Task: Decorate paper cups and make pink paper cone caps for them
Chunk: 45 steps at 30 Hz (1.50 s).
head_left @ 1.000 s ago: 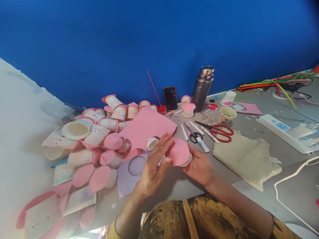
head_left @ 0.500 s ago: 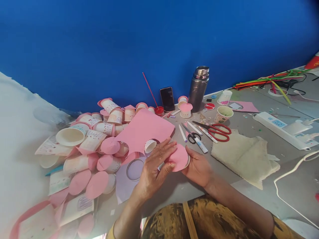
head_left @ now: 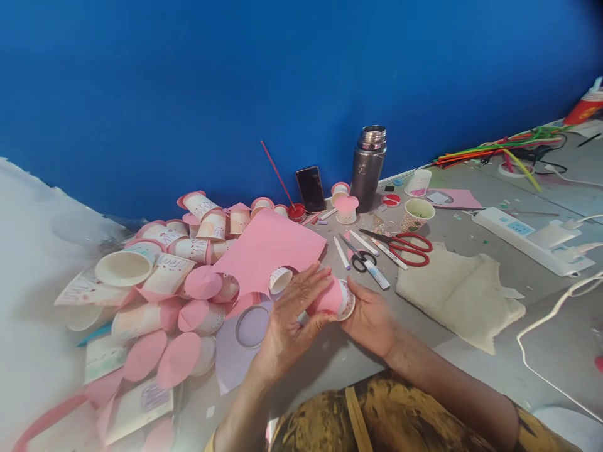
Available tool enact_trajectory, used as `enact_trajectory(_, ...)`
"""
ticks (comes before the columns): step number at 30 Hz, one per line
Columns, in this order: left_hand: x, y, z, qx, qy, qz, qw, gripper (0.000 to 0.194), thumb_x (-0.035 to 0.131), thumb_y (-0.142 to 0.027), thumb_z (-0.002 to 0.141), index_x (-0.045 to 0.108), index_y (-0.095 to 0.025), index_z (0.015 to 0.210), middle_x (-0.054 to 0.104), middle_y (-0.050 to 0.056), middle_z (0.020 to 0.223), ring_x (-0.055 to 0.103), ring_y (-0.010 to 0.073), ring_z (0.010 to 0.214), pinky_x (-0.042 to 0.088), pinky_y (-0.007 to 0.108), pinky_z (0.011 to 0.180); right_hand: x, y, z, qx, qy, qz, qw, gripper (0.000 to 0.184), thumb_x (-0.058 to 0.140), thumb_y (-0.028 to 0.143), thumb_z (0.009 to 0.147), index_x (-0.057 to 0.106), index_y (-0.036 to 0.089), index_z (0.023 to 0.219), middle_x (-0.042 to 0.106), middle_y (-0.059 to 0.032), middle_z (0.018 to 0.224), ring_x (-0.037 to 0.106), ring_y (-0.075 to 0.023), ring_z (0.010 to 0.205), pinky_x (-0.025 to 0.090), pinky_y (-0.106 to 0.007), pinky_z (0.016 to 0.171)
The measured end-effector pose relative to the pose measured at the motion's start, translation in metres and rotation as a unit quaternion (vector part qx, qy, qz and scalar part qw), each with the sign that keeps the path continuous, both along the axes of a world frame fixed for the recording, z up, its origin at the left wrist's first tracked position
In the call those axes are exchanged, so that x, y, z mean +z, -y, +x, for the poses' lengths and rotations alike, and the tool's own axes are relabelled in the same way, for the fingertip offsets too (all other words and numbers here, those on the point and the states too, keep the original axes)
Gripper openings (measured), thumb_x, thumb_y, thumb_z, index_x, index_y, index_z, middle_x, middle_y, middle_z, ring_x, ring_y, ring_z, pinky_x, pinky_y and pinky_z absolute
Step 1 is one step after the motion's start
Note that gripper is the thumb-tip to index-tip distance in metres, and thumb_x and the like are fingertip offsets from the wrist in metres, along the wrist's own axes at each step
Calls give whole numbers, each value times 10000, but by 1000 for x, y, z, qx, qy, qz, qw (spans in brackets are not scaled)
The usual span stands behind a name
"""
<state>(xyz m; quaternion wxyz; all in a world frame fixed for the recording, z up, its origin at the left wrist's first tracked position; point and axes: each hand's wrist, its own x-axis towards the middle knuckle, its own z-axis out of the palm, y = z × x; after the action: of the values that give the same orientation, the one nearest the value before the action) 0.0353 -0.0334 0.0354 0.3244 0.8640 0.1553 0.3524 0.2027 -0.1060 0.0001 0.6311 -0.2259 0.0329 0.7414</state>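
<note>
Both hands hold a small paper cup (head_left: 343, 300) capped with a pink paper circle (head_left: 328, 298), low over the grey table (head_left: 452, 351). My left hand (head_left: 289, 311) curls its fingers over the pink paper and presses it down round the cup. From the right side, my right hand (head_left: 372, 317) grips the cup's base. Just behind the hands lie a pink paper sheet (head_left: 271, 248) with a cut-out and a short paper cup ring (head_left: 279, 279).
A heap of pink-capped paper cups (head_left: 188, 263) fills the left. Behind stand a steel flask (head_left: 367, 166), a phone (head_left: 311, 187), markers, black scissors (head_left: 360, 254) and red scissors (head_left: 407, 243). A beige cloth (head_left: 459, 295), power strip (head_left: 522, 238) and white cable lie right.
The pink circle, held flat facing me a second ago, is now folded down over the cup, with my left fingers wrapped further round it. The view has shifted slightly.
</note>
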Motion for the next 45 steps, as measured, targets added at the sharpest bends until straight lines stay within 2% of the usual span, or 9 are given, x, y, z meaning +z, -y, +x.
enact_trajectory(6, -10, 8, -2, 45, 26, -154, 987, 1126, 858, -575, 758, 218, -411, 1669, 353, 129, 1726, 324, 356, 1595, 306, 567, 1289, 1, 0, 3, -2, -8, -23, 1000, 471, 333, 363, 1134, 759, 163, 1126, 840, -47, 1020, 771, -182, 943, 594, -325, 900)
enact_trajectory(15, -24, 16, 15, 36, 48, -243, 968, 1027, 874, -349, 809, 282, -316, 1647, 490, 168, 1627, 499, 353, 1486, 402, 533, 1237, 3, 1, 3, 3, -20, -11, 1000, 539, 352, 530, 1110, 752, 168, 1098, 833, -69, 946, 770, -186, 819, 605, -270, 667)
enact_trajectory(20, -32, 13, 22, 72, 65, -255, 962, 1017, 884, -305, 774, 319, -298, 1619, 527, 169, 1591, 515, 345, 1477, 440, 500, 1213, -16, 10, 16, -2, 171, -3, 985, 287, 666, 462, 994, 770, 201, 1053, 823, -43, 926, 739, -177, 785, 598, -273, 693)
enact_trajectory(22, -42, 10, 27, 97, 61, -260, 959, 991, 881, -308, 768, 344, -280, 1601, 528, 177, 1588, 529, 344, 1463, 446, 507, 1205, -21, 22, 31, -22, 357, 8, 934, 292, 764, 460, 922, 794, 183, 1010, 818, -66, 910, 728, -203, 810, 589, -307, 759)
enact_trajectory(27, -70, 9, 42, 140, 17, -285, 948, 906, 832, -229, 757, 415, -217, 1562, 503, 195, 1607, 517, 352, 1468, 430, 526, 1208, -12, 45, 62, -117, 723, -42, 679, 272, 746, 473, 889, 811, 255, 1040, 824, -87, 1035, 731, -295, 936, 555, -396, 836)
enact_trajectory(32, -70, 12, 35, 141, -14, -269, 953, 854, 770, -219, 749, 450, -193, 1540, 546, 182, 1572, 514, 341, 1460, 394, 542, 1222, -8, 29, 55, -141, 812, 73, 562, 216, 661, 364, 940, 776, 258, 1089, 797, -97, 1109, 717, -284, 1000, 571, -427, 887)
enact_trajectory(36, -54, 11, 25, 231, 24, -385, 893, 457, 676, -258, 775, 680, -198, 1229, 731, 108, 1242, 706, 234, 1047, 550, 388, 947, -16, 13, 44, -181, 853, 172, 459, 252, 629, 309, 987, 751, 234, 1194, 752, -139, 1245, 658, -313, 1179, 509, -509, 1056)
enact_trajectory(40, -43, 2, 30, 235, 0, -477, 847, 248, 646, -415, 824, 690, -172, 823, 612, -5, 636, 528, 127, 537, 386, 249, 515, -22, 8, 39, -156, 863, 207, 432, 280, 638, 315, 996, 753, 250, 1243, 734, -137, 1306, 620, -333, 1226, 475, -553, 1098)
enact_trajectory(45, -39, -7, 40, 188, -17, -535, 824, 339, 707, -479, 733, 552, -192, 642, 479, -54, 530, 391, 77, 451, 237, 206, 453, -28, 6, 38, -130, 862, 202, 446, 271, 636, 354, 1004, 767, 255, 1219, 756, -131, 1263, 633, -340, 1176, 479, -567, 1078)
